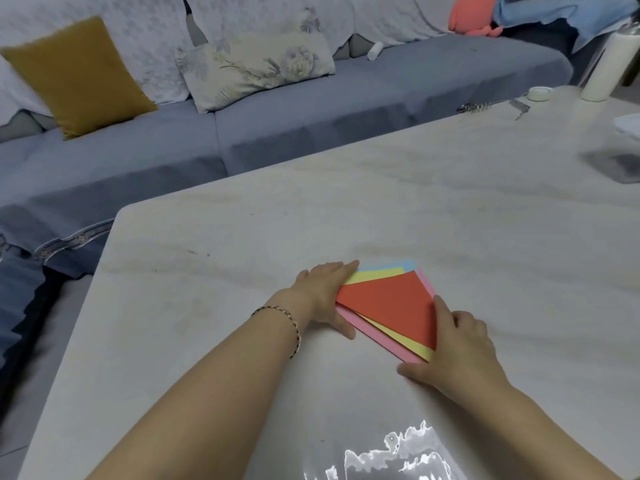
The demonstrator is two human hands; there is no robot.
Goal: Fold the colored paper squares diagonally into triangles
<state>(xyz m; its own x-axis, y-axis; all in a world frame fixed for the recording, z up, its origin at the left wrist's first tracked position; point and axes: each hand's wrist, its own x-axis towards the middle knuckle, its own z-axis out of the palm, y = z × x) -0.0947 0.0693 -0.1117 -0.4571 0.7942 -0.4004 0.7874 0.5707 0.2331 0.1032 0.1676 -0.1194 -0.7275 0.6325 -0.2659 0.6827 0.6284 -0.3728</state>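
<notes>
A fanned stack of paper squares lies on the pale marble table (214, 278). The red sheet (391, 303) is on top, with yellow (403, 341), pink (367, 327) and light blue (403, 264) edges showing beneath it. My left hand (323, 296) rests flat against the stack's left side, fingers straight along the yellow edge and thumb by the pink one. My right hand (457, 344) presses on the stack's right corner, its index finger straight on the red sheet and thumb stretched along the table below the pink edge.
A grey-blue sofa (311, 109) with a mustard cushion (76, 74) and a floral cushion (256, 71) runs behind the table. At the far right of the table stand a white cylinder (606, 67), a tape roll (539, 93), a metal clip (474, 107) and a dark object (620, 166).
</notes>
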